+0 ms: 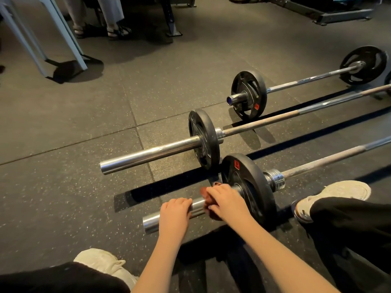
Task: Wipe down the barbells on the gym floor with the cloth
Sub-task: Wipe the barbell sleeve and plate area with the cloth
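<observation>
Early stage, apparently: right hand (224,200) is clutching the reddish cloth (204,192) round the nearest barbell (152,224) beside its plate (251,187), left hand (175,212) is gripping the bare sleeve end, middle barbell (148,155) and far barbell (306,80) seemingly awaiting wiping.

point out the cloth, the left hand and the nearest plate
cloth (204,192), head view, reddish fold
left hand (174,214), head view, back of hand
nearest plate (243,176), head view, black face
</observation>
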